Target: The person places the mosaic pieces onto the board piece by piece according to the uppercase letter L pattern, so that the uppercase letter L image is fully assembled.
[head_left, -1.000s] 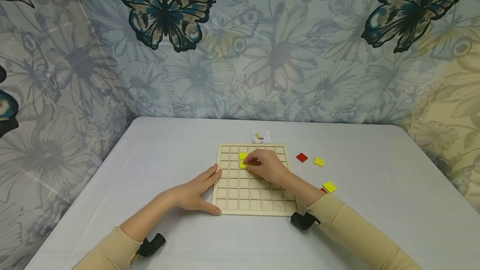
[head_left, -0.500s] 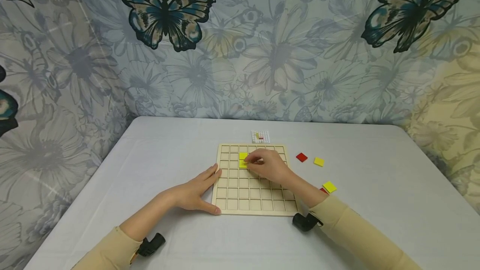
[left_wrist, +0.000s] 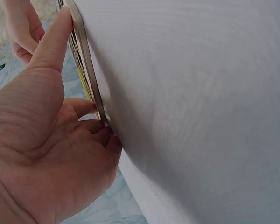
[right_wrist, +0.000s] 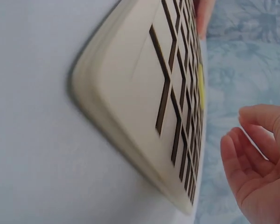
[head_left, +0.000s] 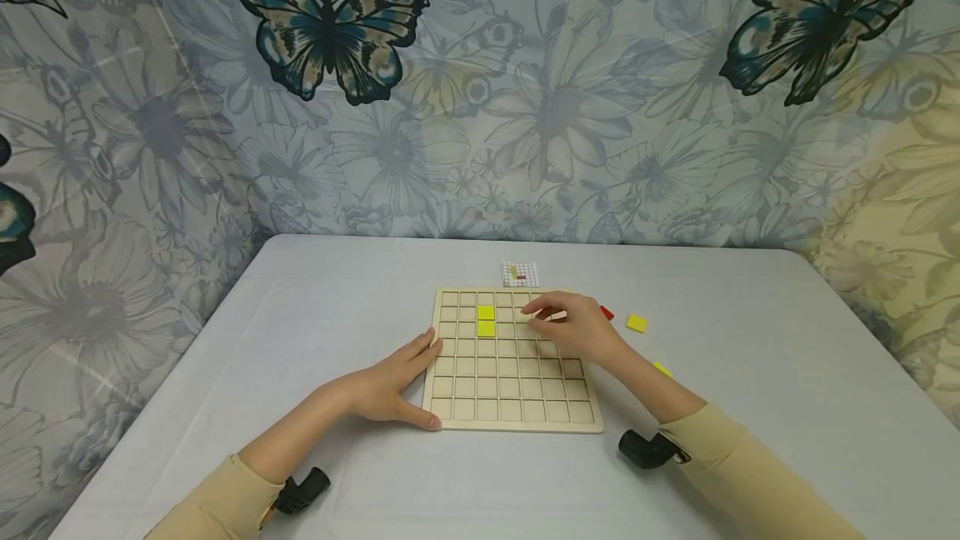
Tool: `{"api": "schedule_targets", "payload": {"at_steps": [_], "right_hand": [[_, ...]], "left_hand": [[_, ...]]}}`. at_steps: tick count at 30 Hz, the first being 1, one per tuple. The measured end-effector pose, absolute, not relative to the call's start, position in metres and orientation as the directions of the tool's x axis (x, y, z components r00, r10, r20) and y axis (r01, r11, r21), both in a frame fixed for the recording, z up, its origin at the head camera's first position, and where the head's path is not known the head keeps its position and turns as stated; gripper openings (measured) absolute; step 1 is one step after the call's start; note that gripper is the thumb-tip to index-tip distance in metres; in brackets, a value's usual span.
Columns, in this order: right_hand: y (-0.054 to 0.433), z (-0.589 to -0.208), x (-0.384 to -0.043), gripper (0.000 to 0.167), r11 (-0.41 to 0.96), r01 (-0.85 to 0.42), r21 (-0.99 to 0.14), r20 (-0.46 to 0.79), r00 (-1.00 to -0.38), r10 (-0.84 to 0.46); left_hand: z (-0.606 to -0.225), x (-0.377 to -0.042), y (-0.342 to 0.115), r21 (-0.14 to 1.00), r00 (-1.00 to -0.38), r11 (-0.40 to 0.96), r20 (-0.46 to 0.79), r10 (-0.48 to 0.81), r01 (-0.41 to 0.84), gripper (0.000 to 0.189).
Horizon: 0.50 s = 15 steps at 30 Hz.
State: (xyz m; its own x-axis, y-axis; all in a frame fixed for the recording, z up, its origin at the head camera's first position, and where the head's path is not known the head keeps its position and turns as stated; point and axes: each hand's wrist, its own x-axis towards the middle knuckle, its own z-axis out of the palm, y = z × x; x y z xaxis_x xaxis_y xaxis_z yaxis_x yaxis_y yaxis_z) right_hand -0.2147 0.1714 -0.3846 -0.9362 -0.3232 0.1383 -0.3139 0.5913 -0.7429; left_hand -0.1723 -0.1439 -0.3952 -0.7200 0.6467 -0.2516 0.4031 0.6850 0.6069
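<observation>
A pale wooden grid board (head_left: 517, 390) lies flat on the table. Two yellow square tiles (head_left: 486, 329) sit in adjoining cells, one behind the other, in its upper left part. My left hand (head_left: 393, 382) rests along the board's left side, thumb at the near corner and fingertips at the edge; the left wrist view shows them touching the rim (left_wrist: 87, 60). Above the board's right part hovers my right hand (head_left: 573, 323), fingers loosely bent. A gap shows between its thumb and fingers in the right wrist view, with nothing held there.
Right of the board lie a red tile (head_left: 607, 313), half covered by my right hand, and a yellow tile (head_left: 637, 323). Another yellow tile (head_left: 662, 369) peeks out behind the forearm. Beyond the board's far edge lies a small printed grid card (head_left: 520, 274).
My right hand has left the nearer yellow tile and moved right, uncovering both yellow tiles on the board. Its fingers have parted slightly. The left hand has stayed in place.
</observation>
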Motion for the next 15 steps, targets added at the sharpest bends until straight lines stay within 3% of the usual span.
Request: {"api": "schedule_targets", "payload": {"at_steps": [15], "right_hand": [[0.230,-0.386,-0.215,0.030,0.689,-0.216,-0.692,0.136,-0.976,-0.168]], "left_hand": [[-0.396,-0.173,-0.143,0.596,-0.725,0.693,-0.253,0.641,0.405,0.111]]}}
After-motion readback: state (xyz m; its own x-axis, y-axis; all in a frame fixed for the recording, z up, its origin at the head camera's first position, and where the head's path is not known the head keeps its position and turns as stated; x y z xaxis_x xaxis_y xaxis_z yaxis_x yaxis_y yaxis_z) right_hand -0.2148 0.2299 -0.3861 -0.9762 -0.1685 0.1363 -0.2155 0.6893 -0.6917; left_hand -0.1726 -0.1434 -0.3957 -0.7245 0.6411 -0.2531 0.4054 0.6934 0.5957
